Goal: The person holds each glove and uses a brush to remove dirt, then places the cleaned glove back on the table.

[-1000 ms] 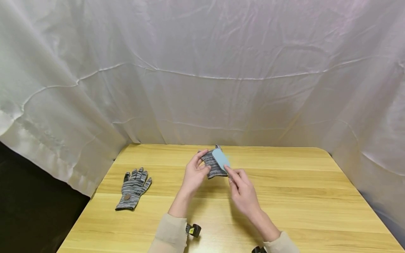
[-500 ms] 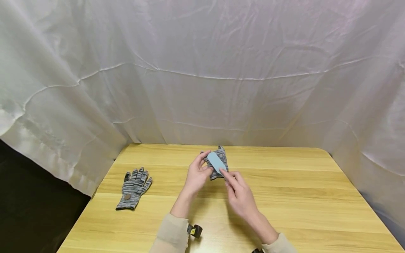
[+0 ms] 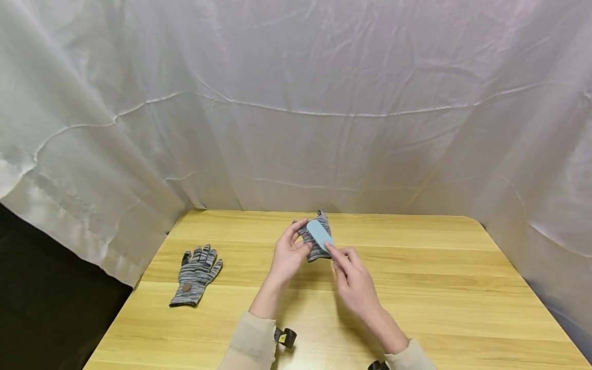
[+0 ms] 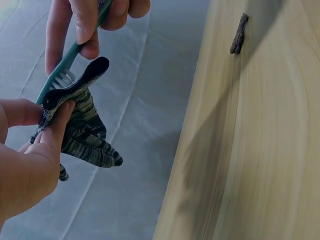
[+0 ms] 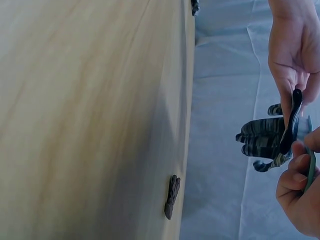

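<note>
While the left hand (image 3: 289, 253) pinches a striped glove (image 3: 315, 254) above the worktop (image 3: 439, 293) and the right hand (image 3: 357, 285) grips a blue brush (image 3: 319, 232), the head view hides its underside. Left wrist: bristles (image 4: 63, 79) show beside the dark cuff (image 4: 92, 72); a loose pinch could let the glove twist under them. Right wrist: the frame crops the right hand.

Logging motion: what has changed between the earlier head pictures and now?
Since the first head picture, the blue brush in the right hand has moved slightly left over the striped knit glove, from its right edge nearer its middle; the left hand, pinching it, shifted slightly right. Both grips stayed, and the other striped glove lies unmoved on the table.
</note>
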A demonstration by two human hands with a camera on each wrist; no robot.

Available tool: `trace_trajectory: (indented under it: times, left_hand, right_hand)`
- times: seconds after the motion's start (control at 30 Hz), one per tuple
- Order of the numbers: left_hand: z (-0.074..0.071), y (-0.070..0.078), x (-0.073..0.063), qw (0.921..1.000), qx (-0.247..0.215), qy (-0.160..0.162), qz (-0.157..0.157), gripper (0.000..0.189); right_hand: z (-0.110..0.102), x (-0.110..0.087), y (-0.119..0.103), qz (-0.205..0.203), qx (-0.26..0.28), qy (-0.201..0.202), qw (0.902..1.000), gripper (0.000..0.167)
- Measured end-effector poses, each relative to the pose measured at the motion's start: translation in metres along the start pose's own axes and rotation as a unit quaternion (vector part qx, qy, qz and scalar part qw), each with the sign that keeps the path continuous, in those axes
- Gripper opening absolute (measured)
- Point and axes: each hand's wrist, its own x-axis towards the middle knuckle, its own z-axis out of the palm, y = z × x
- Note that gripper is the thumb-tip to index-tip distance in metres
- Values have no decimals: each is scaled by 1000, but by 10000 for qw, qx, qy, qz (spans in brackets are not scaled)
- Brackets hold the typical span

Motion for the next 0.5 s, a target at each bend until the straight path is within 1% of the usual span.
trace_trajectory:
  times: [0.23, 0.5]
  left_hand:
    - [1, 2, -1, 9999, -8, 115, 98, 62]
    - [0, 2, -1, 9998, -37, 124, 115, 61]
  right_hand:
    - [-2, 2, 2, -91, -73, 196, 9997, 53]
    - [-3, 3, 4, -113, -141, 246, 9995, 53]
